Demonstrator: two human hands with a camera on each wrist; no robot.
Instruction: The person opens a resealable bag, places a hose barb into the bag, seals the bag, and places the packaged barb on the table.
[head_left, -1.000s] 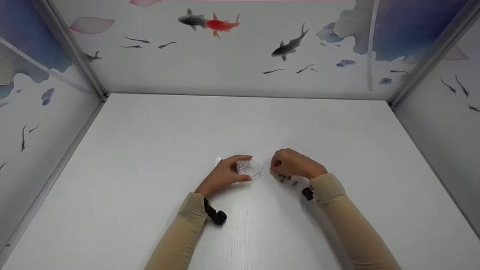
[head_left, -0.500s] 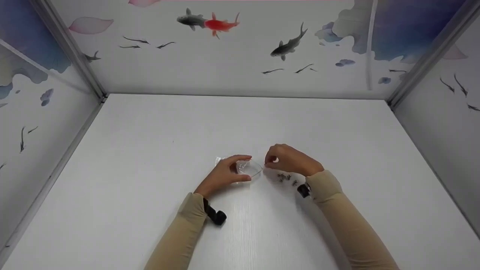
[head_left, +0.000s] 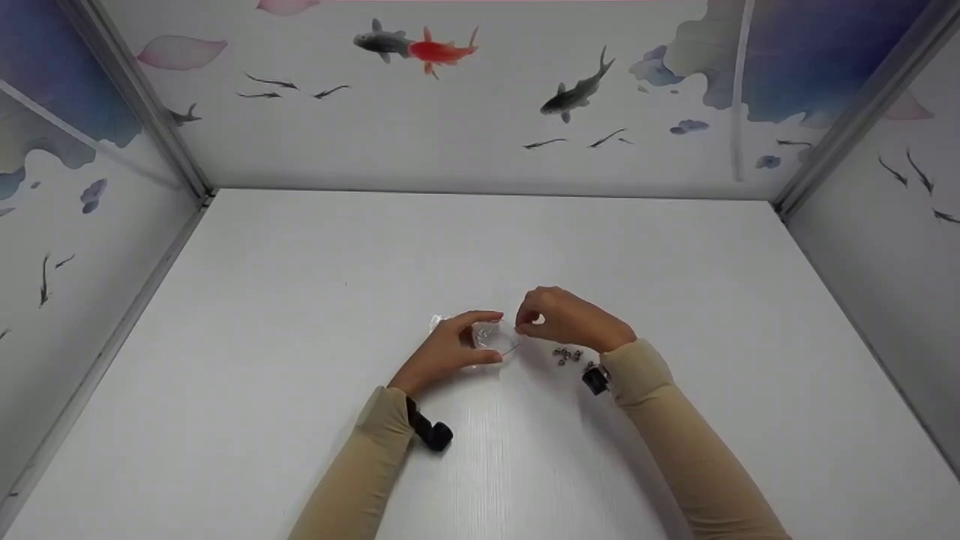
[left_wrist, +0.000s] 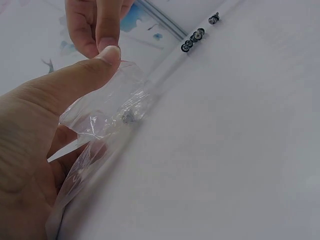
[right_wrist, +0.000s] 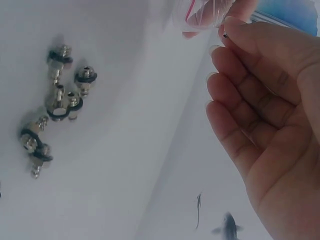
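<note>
My left hand (head_left: 448, 343) grips a clear plastic zip bag (left_wrist: 112, 97), thumb and fingers curved apart with the bag's mouth spread between them. Inside the bag lies a small metal fitting (left_wrist: 128, 117). At the bag's mouth is my right hand (head_left: 576, 321), its thumb and index finger pinching a tiny piece (right_wrist: 225, 35) that is mostly hidden; only a dark end shows. Beneath the right wrist, a loose group of metal barbed hose fittings (right_wrist: 59, 107) with black washers lies on the white table (head_left: 480, 247).
Patterned panels (head_left: 480, 112) with printed fish enclose the table at the back and both sides. A black wrist camera (head_left: 433, 435) sits on the left wrist, another black camera (head_left: 596, 380) on the right, close by the fittings.
My right hand has moved left from over the fittings to the mouth of the bag, uncovering the fittings. The left hand and bag have stayed in place.
</note>
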